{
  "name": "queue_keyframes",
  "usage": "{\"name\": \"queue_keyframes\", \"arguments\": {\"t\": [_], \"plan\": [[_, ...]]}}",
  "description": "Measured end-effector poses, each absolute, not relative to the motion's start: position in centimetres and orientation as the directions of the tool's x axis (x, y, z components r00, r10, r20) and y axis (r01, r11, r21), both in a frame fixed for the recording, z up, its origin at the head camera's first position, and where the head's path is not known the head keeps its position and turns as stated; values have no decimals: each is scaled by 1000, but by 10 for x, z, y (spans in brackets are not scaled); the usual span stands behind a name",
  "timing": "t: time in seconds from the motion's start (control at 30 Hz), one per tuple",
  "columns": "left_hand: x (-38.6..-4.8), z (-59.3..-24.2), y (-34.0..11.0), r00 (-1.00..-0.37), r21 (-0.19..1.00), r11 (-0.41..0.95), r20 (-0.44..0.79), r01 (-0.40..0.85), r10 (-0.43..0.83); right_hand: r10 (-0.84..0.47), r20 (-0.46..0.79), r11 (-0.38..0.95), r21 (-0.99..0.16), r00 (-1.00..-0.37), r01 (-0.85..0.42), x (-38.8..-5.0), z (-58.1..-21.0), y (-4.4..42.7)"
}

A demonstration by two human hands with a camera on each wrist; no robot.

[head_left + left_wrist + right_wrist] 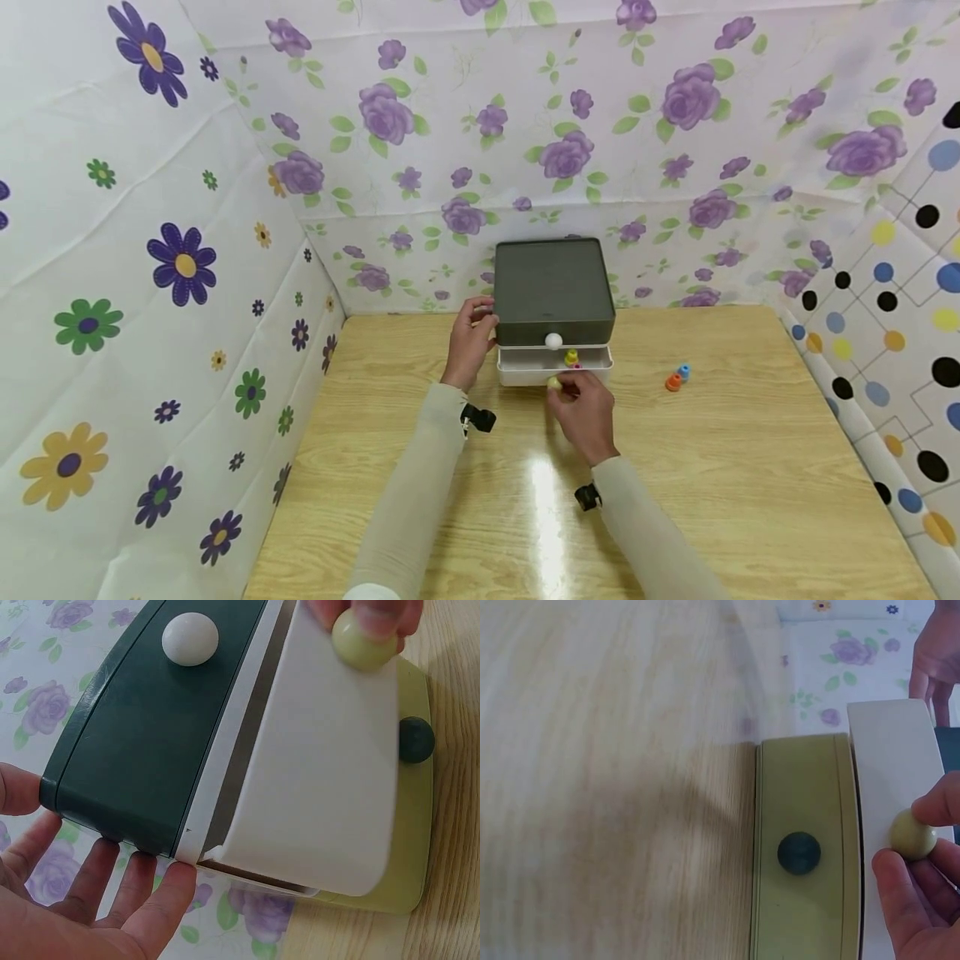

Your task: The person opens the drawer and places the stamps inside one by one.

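- Across the near stretch of the room, before me: one pale wooden table (780, 483), glossy, with a streak of reflected light.
- Two forearms in light sleeves (408, 492), reaching over it; a dark device (588, 497) at each wrist.
- One right hand (583, 412), thumb and fingers pinched round a yellow-green knob (913, 835); the knob seems the natural grip for governing the drawer.
- One white drawer (521, 378), middle tier, standing partly out towards the person; smooth front, rounded corners, shallow, its inside on view.
- Below it, one yellow-green bottom drawer (802, 795) with a dark green knob (799, 853), closed as far as I can see.
- To the right, on the table, near each other: one orange piece (673, 382) and one blue piece (684, 372), small, well apart from the unit.
- Within the white drawer, right of its middle: one yellow piece (572, 357) and something pink (577, 367), mostly hidden.
- One left hand (471, 342), fingers spread, tips touching the unit's left side, probably to steady it.
- One drawer unit (551, 279), topped by a dark green tier with a white knob (553, 341).
- Behind: one hanging cloth (517, 92), purple roses on white.
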State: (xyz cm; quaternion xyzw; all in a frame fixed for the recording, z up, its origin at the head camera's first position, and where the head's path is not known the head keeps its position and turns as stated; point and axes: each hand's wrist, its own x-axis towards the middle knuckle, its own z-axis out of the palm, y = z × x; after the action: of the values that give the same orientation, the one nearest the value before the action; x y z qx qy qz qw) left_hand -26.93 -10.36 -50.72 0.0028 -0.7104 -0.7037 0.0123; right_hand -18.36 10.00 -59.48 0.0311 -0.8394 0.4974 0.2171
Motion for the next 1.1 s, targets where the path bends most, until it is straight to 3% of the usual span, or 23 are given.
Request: {"name": "queue_keyframes", "arguments": {"t": [0.6, 1.1], "plan": [[-270, -507, -104, -1000, 1000, -13, 12, 12, -16, 183, 366, 537, -815, -913, -218, -223, -592, 96], [-271, -507, -103, -1000, 1000, -11, 13, 13, -26, 195, 356, 527, -824, -914, -209, -221, -591, 97]]}}
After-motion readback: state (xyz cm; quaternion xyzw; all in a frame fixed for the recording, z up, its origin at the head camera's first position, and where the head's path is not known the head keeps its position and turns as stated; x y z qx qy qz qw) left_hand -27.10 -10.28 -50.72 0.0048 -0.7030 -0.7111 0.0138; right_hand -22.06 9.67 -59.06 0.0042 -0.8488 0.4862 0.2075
